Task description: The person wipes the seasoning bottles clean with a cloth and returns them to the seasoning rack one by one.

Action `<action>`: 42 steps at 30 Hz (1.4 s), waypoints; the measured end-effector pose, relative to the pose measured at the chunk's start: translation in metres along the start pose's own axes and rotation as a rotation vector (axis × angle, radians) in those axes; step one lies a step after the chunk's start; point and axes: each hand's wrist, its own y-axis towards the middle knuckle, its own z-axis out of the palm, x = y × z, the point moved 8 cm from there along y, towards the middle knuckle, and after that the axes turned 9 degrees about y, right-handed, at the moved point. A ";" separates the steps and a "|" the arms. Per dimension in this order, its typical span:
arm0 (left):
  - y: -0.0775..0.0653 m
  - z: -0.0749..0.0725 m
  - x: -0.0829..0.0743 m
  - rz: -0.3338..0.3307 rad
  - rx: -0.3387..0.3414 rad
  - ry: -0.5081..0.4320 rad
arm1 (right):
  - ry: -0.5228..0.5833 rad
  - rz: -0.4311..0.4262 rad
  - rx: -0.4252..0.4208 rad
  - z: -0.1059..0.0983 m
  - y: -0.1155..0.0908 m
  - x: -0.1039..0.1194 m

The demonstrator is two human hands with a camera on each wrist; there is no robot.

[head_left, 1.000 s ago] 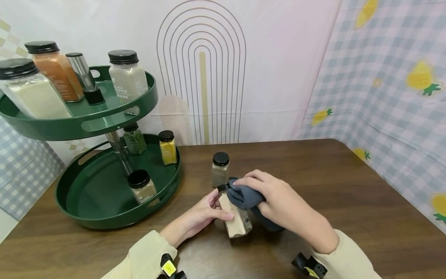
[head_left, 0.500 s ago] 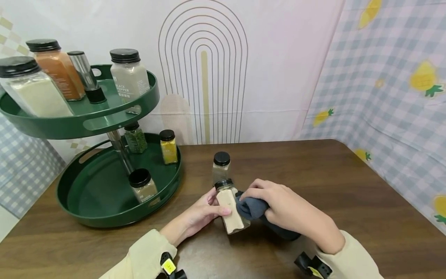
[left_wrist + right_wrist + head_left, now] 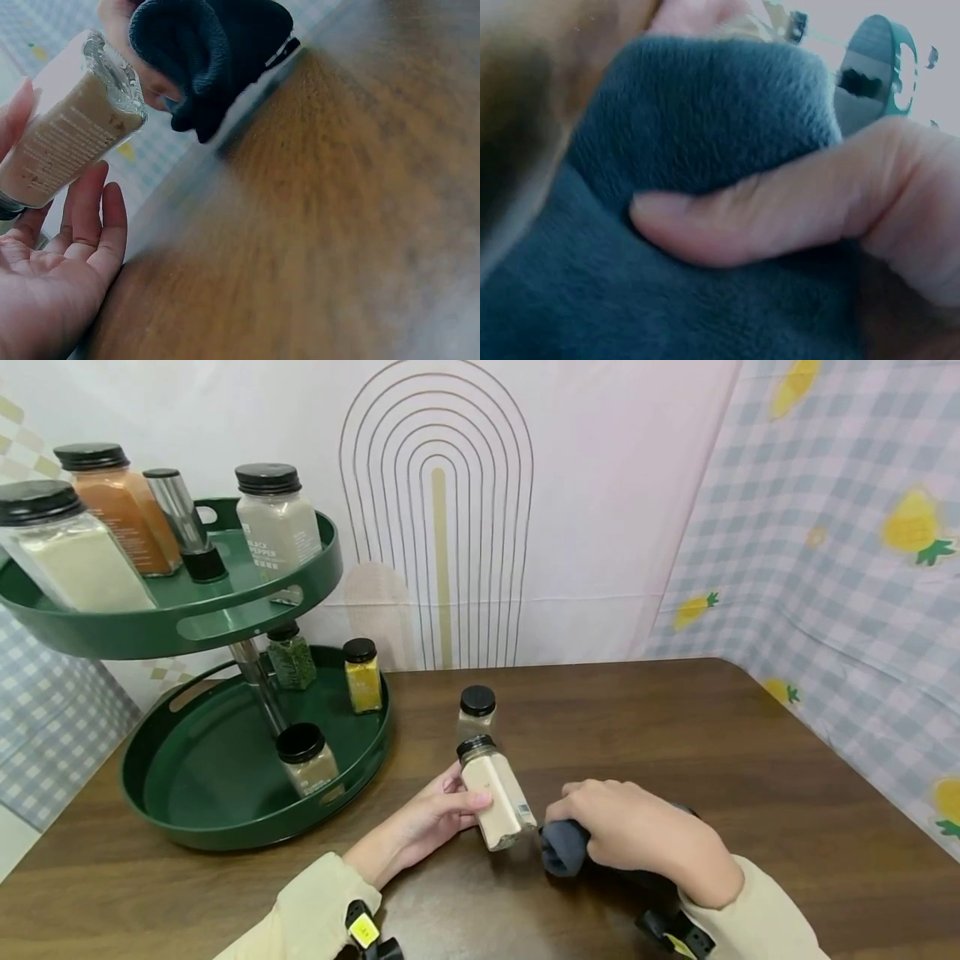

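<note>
In the head view my left hand grips a glass spice jar with a black lid and pale cream powder. The jar leans, its lid up to the left and its base toward the right. Small print covers one side of this jar in the left wrist view. My right hand holds a bunched dark grey-blue cloth just right of the jar's base, apart from it. The thumb presses into the fuzzy cloth in the right wrist view. Behind the held jar stands another black-lidded jar.
A green two-tier round stand takes up the left side. Its upper tray bears large jars and a silver-and-black cylinder. On its lower tray are a yellow jar, a green-herb jar and a beige one.
My right hand has drawn the cloth off the jar, down and to the right. The jar in my left hand has risen slightly and turned a little.
</note>
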 end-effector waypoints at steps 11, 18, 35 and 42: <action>0.000 0.002 -0.001 -0.023 0.005 0.039 | 0.073 -0.109 -0.458 -0.037 0.004 0.014; 0.001 0.001 0.001 -0.037 -0.001 0.049 | 0.133 -0.191 -0.407 -0.026 0.006 0.020; 0.000 0.000 0.000 0.022 0.011 0.015 | 0.050 -0.179 -0.109 -0.020 -0.010 0.027; 0.000 0.001 -0.001 0.033 0.060 -0.090 | 0.023 -0.103 -0.076 -0.027 -0.015 0.011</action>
